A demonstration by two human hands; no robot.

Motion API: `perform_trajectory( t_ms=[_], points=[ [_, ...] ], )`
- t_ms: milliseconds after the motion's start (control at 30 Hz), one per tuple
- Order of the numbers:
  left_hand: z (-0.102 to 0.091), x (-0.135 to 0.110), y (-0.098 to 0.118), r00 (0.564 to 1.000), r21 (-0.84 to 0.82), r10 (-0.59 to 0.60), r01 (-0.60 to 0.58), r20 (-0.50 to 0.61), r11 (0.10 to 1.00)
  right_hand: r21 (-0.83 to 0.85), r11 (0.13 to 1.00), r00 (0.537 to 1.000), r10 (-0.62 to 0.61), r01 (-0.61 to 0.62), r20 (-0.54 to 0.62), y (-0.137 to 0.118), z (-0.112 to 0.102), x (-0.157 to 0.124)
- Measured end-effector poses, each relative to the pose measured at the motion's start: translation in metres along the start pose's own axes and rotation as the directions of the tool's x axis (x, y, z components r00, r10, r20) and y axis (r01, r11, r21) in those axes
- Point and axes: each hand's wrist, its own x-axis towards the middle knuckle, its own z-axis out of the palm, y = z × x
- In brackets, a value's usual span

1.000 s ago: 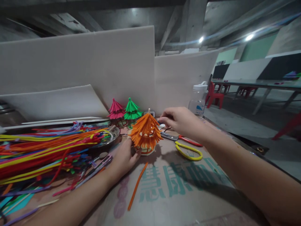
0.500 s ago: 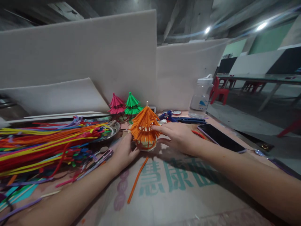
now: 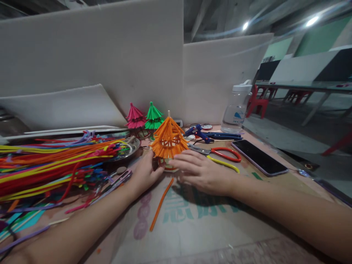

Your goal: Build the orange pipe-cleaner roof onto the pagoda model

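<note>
An orange pipe-cleaner pavilion (image 3: 168,140) stands on the cardboard sheet (image 3: 198,227) in front of me. My left hand (image 3: 144,173) grips its base from the left, fingers curled round it. My right hand (image 3: 202,171) comes in from the right, fingers stretched towards the base under the orange roof, touching or nearly touching it. A single orange pipe cleaner (image 3: 160,205) lies loose on the cardboard just below both hands.
A pink pavilion (image 3: 135,118) and a green pavilion (image 3: 153,117) stand behind. A big heap of coloured pipe cleaners (image 3: 55,165) lies left. Scissors (image 3: 220,154), a blue glue gun (image 3: 199,132), a phone (image 3: 259,157) and a plastic bottle (image 3: 235,110) sit right. White foam boards (image 3: 110,66) wall the back.
My right hand came back from beside the scissors to the orange pavilion, then sank to its base. The left hand stayed on the base. The camera tilted down a little.
</note>
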Motion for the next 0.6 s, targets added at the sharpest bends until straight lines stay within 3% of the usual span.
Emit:
perform_trajectory(
  t_ms=[100,200,267,333,467,533,600],
  points=[
    [0.002,0.000,-0.003,1.000,-0.020,-0.017,0.017,-0.009,1.000,0.164,0.986,0.998,0.009,-0.020,0.069,-0.014,0.007,0.001],
    [0.004,0.001,-0.005,1.000,-0.089,-0.021,0.021,0.003,0.996,0.272,0.937,0.975,0.204,-0.220,0.085,-0.019,0.014,0.000],
    [0.005,0.001,-0.006,1.000,-0.127,-0.010,0.011,0.009,0.992,0.340,0.873,0.933,0.356,-0.351,0.049,-0.016,0.013,-0.001],
    [0.005,0.001,-0.007,1.000,-0.114,0.000,0.000,0.005,0.993,0.417,0.773,0.845,0.535,-0.477,-0.025,-0.007,0.006,0.000],
    [0.001,0.000,-0.008,1.000,-0.012,0.008,-0.008,0.003,1.000,0.535,0.535,0.571,0.813,-0.654,-0.115,0.019,-0.010,0.002],
    [0.000,-0.001,-0.008,0.999,0.012,0.045,-0.045,0.012,0.999,0.587,0.455,0.513,0.855,-0.670,-0.077,0.032,-0.017,0.004],
    [-0.002,-0.001,-0.006,0.995,0.020,0.100,-0.100,0.025,0.995,0.637,0.399,0.503,0.864,-0.660,-0.020,0.040,-0.022,0.005]
  ],
)
